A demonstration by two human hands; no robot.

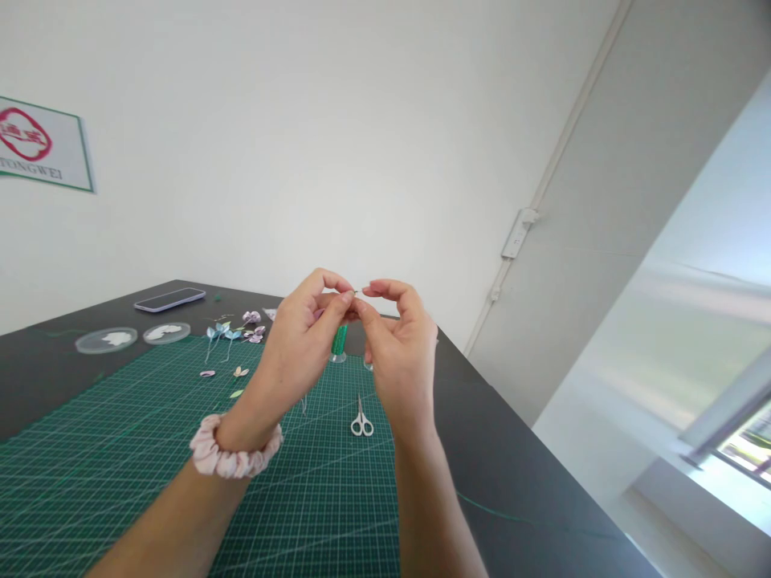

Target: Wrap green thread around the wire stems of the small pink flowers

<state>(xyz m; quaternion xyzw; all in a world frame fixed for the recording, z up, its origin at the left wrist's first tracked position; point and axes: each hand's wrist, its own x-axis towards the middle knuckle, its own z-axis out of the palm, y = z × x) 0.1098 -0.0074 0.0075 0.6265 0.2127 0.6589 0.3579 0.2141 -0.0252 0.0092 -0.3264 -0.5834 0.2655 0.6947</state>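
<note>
Head view: two bare hands are raised close together above a green cutting mat (313,498) laid on a black worktop (482,449). A tiny slender piece (355,293) is pinched between the thumb and fingertips of the left hand (304,325); its exact nature cannot be told. The right hand (402,345) is brought up just beside it, thumb near the left fingertips and index finger bent over a narrow gap; whether anything is gripped there cannot be told.

Work appears to be partway through. To the left of the left hand, blue petal flowers (232,335) are seen with thin stems attached, so these seem largely made up, and lilac flowers (251,318) are gathered near them. Nearer the left wrist, a lilac loop (208,373), a cream petal piece (241,372) and a green leaf (236,394) lie apart, seemingly not yet joined to anything. Farther left, white pieces (117,338) are kept in a shallow round dish (84,345), apparently unused. The piece between the fingers is judged unfinished. Below the hands, white-handled scissors (362,425) are left lying, held by neither hand.
</note>
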